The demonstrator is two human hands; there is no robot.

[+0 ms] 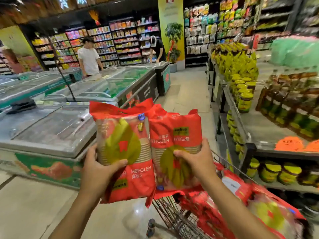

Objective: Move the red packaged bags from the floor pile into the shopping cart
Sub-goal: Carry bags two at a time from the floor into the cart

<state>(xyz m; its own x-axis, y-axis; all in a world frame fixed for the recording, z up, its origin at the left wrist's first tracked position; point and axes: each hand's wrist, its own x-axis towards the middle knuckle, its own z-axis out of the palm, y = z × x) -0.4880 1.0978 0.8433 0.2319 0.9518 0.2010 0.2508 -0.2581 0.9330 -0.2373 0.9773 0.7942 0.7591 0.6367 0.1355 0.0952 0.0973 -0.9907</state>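
Two red bags upright above the shopping cart (174, 214), long axes vertical: left bag (126, 152) lettering upright in the gripping left hand (100, 167), right bag (174, 144) inverted in the gripping right hand (195, 160)

- Bags in the cart (269, 209) are motion-blurred; print unreadable.
- Cart (174, 214) runs off the bottom edge.
- Left hand's (100, 167) fingers hidden behind its bag (127, 152).
- Shelf labels too small to read.
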